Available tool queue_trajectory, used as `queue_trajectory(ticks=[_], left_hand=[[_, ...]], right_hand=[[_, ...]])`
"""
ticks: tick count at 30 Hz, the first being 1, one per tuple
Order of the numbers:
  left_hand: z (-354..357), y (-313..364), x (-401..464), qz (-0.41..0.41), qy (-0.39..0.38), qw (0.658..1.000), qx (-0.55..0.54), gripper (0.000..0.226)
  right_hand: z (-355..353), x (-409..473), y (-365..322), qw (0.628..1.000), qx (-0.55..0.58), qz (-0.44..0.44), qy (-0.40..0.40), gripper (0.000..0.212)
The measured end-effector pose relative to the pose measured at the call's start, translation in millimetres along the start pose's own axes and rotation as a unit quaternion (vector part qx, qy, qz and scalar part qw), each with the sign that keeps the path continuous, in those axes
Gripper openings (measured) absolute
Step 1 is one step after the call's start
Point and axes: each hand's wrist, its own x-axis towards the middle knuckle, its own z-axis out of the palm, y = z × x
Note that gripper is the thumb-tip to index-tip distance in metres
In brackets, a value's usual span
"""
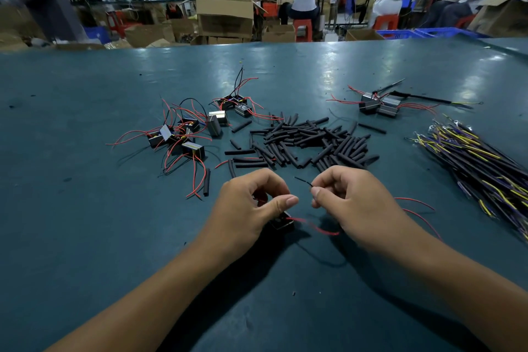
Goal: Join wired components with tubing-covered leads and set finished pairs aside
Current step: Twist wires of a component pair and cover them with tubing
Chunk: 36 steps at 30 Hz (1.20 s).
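Two bare forearms reach in from the bottom edge over the dark teal counter (85,223), converging toward the middle. The left hand (251,208) is curled, knuckles up and thumb stretched to the right, its fingers closed round a small black box-shaped component (281,223) that sits partly hidden under the palm, just above the counter. A thin red lead (314,227) runs out of that component to the right and passes under the right hand. The right hand (351,197) is also curled, thumb and forefinger pinching a thin black wire (303,181) whose free end sticks up and to the left, toward the far side of the counter. The two thumbs point at each other, close but apart.

Just beyond the hands lies a loose heap of short black tubing pieces (308,143), strewn at all angles, with a few stray pieces lying off to the left. To the left of the heap sits a cluster of small black wired components with red and black leads (183,134) splaying outward. At the far right lie two grey and black components (377,104) side by side, touching, with a long black tubing-covered lead (428,98) running right from them. A bundle of black, yellow and purple wires (480,157) lies along the right edge, its long axis running from upper left to lower right.
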Motion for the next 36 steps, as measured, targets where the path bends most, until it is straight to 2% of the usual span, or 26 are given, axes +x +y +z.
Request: queue_trajectory(ticks=[5, 10, 17, 28, 36], left_hand=[[-4.8, -2.4, -5.8, -0.014, -0.031, 0.999, 0.006, 0.016], [-8.6, -1.4, -7.6, -0.001, -0.072, 0.997, 0.037, 0.007], [2.8, 0.0, -2.9, -0.024, 0.02, 0.999, -0.038, 0.007], [10.8, -3.8, -2.9, -0.059, 0.026, 0.991, -0.114, 0.013], [11.1, -5.0, -2.8, -0.077, 0.026, 0.99, -0.117, 0.014]], right_hand=[[0.3, -1.1, 0.3, 1.0, -0.019, 0.013, 0.002, 0.011], [-3.4, -0.7, 0.4, 0.998, 0.038, 0.048, -0.021, 0.011], [0.3, -2.8, -7.3, 0.993, 0.099, 0.055, -0.039, 0.015], [5.3, -7.6, -12.2, 0.989, 0.13, 0.05, -0.047, 0.014], [5.9, -7.7, -11.1, 0.982, 0.168, 0.068, -0.045, 0.017]])
